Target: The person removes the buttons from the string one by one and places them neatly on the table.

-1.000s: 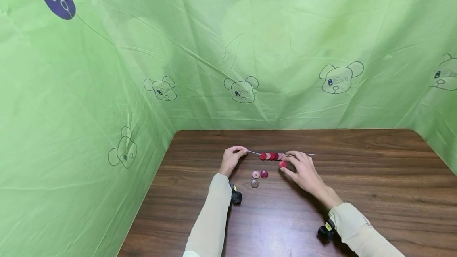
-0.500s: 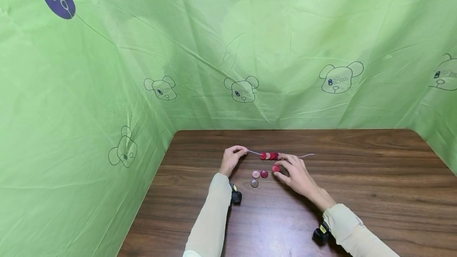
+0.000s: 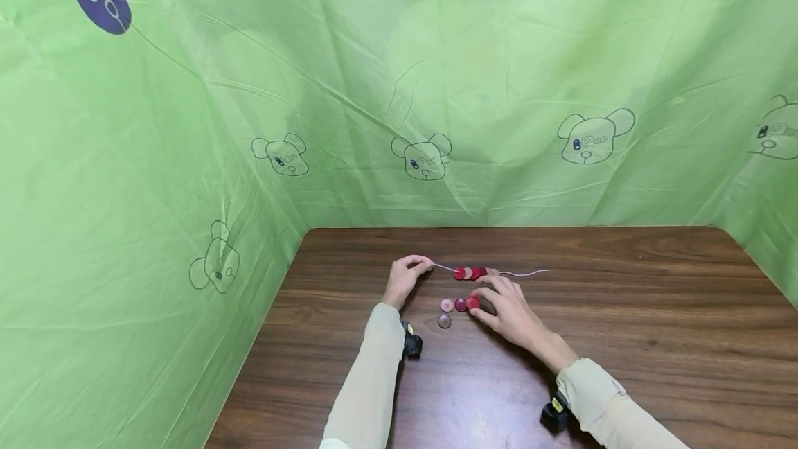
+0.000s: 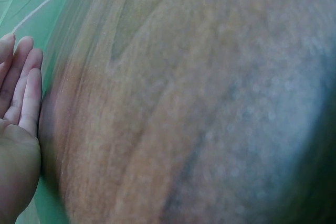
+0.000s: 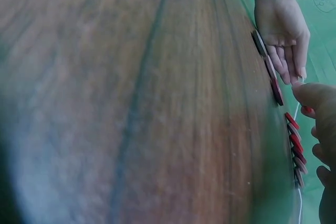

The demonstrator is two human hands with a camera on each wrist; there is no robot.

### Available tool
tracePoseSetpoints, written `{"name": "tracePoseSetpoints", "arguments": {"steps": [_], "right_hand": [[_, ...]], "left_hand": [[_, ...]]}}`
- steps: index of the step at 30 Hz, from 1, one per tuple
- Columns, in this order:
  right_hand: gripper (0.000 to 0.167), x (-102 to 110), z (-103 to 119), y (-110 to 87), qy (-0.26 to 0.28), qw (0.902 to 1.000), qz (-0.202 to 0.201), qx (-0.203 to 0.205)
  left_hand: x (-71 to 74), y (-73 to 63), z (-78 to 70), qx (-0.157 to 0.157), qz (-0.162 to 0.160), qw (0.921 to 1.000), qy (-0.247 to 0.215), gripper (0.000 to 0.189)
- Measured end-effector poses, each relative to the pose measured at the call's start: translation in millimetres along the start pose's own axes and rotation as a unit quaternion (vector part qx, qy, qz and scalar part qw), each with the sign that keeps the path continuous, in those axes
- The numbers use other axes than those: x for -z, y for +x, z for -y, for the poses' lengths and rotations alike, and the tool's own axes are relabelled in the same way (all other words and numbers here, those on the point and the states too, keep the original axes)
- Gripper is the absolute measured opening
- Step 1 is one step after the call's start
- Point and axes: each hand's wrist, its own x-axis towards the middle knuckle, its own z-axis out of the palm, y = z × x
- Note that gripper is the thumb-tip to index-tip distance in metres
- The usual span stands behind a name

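My left hand [image 3: 405, 279] pinches one end of a pale string [image 3: 444, 267] between thumb and index finger. Several red, pink and maroon buttons [image 3: 469, 273] overlap in a row threaded on that string, and its other end trails right. With thumb and fingers my right hand [image 3: 516, 317] holds a bright red button [image 3: 473, 303] close to the table, right beside a loose maroon button [image 3: 460, 305]. Left of the maroon one lies a pink button [image 3: 447, 305], with a grey-brown button [image 3: 445, 321] nearer me. The right wrist view shows the red button [image 5: 307, 109] mostly hidden behind the thumb.
The brown wooden table [image 3: 654, 310] ends at a straight far edge with rounded corners. Green cloth [image 3: 499, 75] printed with bear faces hangs behind it and at both sides. Each wrist wears a small black camera [image 3: 411, 344].
My right hand has carried the red button left and towards me, from beside the strung row to the maroon button. More of the string's right end shows. The left hand has stayed put.
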Motion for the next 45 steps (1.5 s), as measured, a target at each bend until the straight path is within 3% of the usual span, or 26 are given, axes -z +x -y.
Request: {"name": "tracePoseSetpoints", "arguments": {"steps": [23,45], "right_hand": [[0.029,-12,8,-0.6,-0.004,0.9977,0.030,0.060],[0.030,-13,8,1.0,-0.030,0.9950,0.063,0.071]], "left_hand": [[0.1,-0.8,0.3,-0.015,0.004,0.9995,-0.026,0.009],[2.1,-0.8,-3.0,-0.013,0.004,0.9998,-0.012,0.008]]}}
